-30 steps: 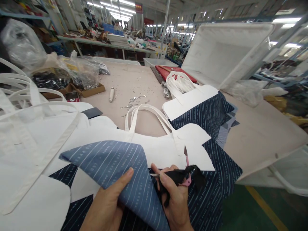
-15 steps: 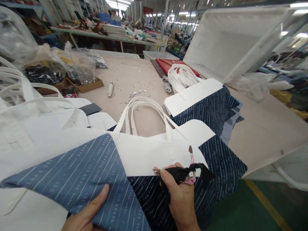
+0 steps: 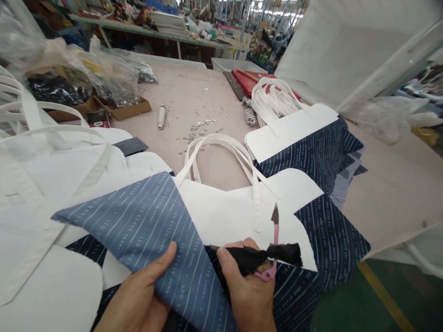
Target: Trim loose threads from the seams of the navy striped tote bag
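While left hand [image 3: 138,299] pinches folded bag corner [image 3: 148,226] | right hand [image 3: 251,295] clenches snips [image 3: 273,244] | trimming step; next needs blades on stray thread.

bag [image 3: 224,216] front-ctr on table [image 3: 391,193] | bag stack [image 3: 304,143] behind-R | box [image 3: 131,110] far L

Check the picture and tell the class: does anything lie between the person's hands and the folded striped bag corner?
Nothing visible does. The left hand already grips the folded blue striped bag corner, thumb on top. The right hand touches its right edge while holding pink thread snips wrapped in black cloth.
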Tool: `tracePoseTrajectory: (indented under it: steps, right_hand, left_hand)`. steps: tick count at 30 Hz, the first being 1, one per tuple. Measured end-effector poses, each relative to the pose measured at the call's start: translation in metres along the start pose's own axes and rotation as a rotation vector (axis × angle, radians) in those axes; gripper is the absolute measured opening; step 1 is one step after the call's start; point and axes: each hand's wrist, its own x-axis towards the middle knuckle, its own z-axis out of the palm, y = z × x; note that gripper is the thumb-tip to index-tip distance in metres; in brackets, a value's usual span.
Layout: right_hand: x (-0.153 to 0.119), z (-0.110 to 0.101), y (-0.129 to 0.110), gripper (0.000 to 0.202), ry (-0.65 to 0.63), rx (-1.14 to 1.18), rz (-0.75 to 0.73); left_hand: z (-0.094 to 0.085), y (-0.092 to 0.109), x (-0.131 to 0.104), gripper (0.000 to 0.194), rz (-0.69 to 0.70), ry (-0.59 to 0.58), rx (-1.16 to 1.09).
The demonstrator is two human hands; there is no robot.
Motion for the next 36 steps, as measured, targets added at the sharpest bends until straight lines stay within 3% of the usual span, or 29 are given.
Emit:
tracePoseTrajectory:
  steps: [3, 7, 13, 19, 25, 29, 36]
  right_hand:
    - [0.001, 0.000, 0.000, 0.022, -0.051, -0.044, -0.044]
    - [-0.001, 0.001, -0.002, 0.023, -0.008, -0.030, -0.048]
    - [-0.003, 0.003, -0.009, 0.024, -0.043, -0.050, 0.049]
    - [-0.004, 0.003, -0.010, 0.024, -0.040, -0.071, 0.033]
    - [-0.004, 0.005, -0.009, 0.024, -0.047, -0.052, 0.022]
    - [-0.005, 0.008, -0.006, 0.023, -0.048, -0.058, 0.002]
    - [0.001, -0.002, -0.006, 0.025, 0.007, -0.062, -0.142]
  left_hand:
    - [0.002, 0.001, -0.010, 0.044, -0.020, 0.041, -0.030]
    - [0.010, 0.004, -0.024, 0.045, 0.013, 0.069, -0.016]
    - [0.014, 0.008, -0.030, 0.068, 0.008, 0.047, -0.055]
    - [0.002, 0.003, -0.020, 0.069, -0.083, 0.016, -0.135]
    - [-0.012, -0.010, -0.004, 0.079, -0.043, 0.028, -0.185]
    - [-0.002, -0.002, -0.014, 0.082, -0.077, 0.062, -0.155]
    - [0.012, 0.009, -0.029, 0.068, -0.056, 0.120, -0.117]
